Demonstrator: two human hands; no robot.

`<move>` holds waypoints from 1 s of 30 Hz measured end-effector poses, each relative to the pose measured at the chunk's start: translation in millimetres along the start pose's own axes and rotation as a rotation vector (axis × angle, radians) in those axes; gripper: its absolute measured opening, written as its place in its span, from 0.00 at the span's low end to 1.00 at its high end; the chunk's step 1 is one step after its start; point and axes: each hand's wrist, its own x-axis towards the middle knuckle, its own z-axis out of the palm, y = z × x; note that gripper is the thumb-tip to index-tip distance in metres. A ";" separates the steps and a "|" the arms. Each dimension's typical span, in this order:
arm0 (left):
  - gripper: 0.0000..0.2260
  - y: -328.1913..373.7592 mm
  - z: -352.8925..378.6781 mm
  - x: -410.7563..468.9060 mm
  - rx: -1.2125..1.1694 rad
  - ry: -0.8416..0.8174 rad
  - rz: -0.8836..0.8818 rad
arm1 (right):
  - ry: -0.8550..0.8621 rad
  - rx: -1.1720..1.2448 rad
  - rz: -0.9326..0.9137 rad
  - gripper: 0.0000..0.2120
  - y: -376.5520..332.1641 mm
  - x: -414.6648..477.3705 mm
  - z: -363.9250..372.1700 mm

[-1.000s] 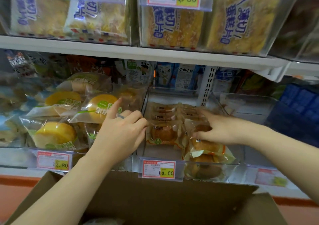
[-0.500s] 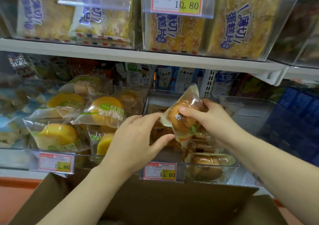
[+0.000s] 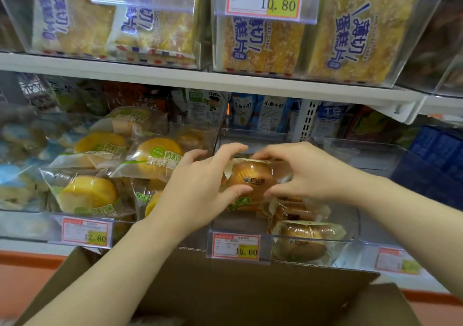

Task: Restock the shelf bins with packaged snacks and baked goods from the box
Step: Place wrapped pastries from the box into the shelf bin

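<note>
Holding a wrapped bun point(image 3: 253, 178) above the part-filled middle bin point(image 3: 353, 240), left hand point(image 3: 198, 193) and right hand point(image 3: 309, 173) each with a grip curled round it; box point(image 3: 225, 288) contents hidden, restocking probably unfinished

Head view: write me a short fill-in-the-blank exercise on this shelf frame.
The left hand and the right hand grip ____ wrapped brown cake between them.
The price tag below that cake reads ____.
The yellow cakes lie to its ____.
Missing words: one; 15.60; left.
</note>
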 end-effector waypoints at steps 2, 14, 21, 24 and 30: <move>0.29 -5.4 2.8 -1.2 0.031 0.008 0.010 | 0.002 0.046 0.036 0.27 7.3 6.5 7.6; 0.13 -49.6 20.5 -33.2 0.367 -0.004 0.265 | -0.265 -0.029 0.287 0.30 21.5 36.0 66.9; 0.11 -52.4 26.8 -34.6 0.380 0.060 0.279 | -0.287 -0.243 0.287 0.23 11.2 48.6 78.8; 0.12 -50.0 26.2 -35.5 0.399 0.039 0.257 | -0.275 -0.233 0.301 0.31 15.8 43.0 76.0; 0.10 -33.9 21.6 -52.1 0.374 0.057 0.283 | 0.069 -0.171 0.229 0.26 3.2 -2.7 54.5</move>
